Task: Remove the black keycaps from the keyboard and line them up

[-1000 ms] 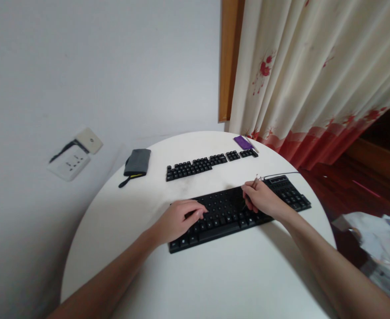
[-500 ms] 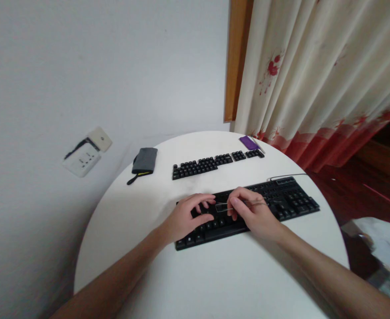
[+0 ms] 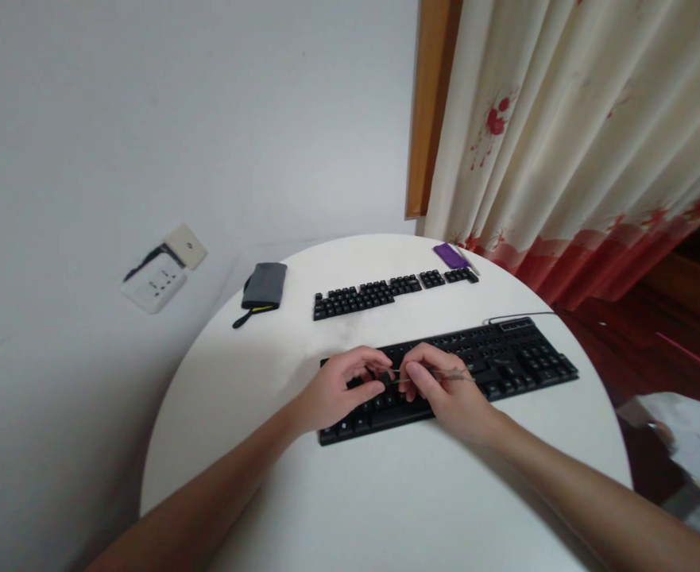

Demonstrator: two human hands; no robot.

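Observation:
My right hand (image 3: 438, 389) is closed round a thin wire keycap puller (image 3: 400, 379), its wire end pointing left above the black keyboard (image 3: 528, 357). At that end, my left hand (image 3: 341, 389) has thumb and fingers curled in close round a small dark piece that looks like a keycap (image 3: 387, 379). Its outline is hard to make out against the keyboard. Both hands are over the keyboard's left half and hide part of it. Dark bare gaps without caps show in its upper middle rows, while the number pad and front left keys carry caps.
Behind the keyboard, loose black keycaps (image 3: 355, 299) lie in rows on the white round table (image 3: 338, 508). A grey pouch (image 3: 264, 286) is at the left, and a purple item (image 3: 450, 256) at the back right. The keyboard cable (image 3: 522, 314) runs off the right edge.
My right hand has moved slightly left with the keycap puller, whose wire end now meets my left fingers. Those fingers have curled in closer. The view has shifted slightly.

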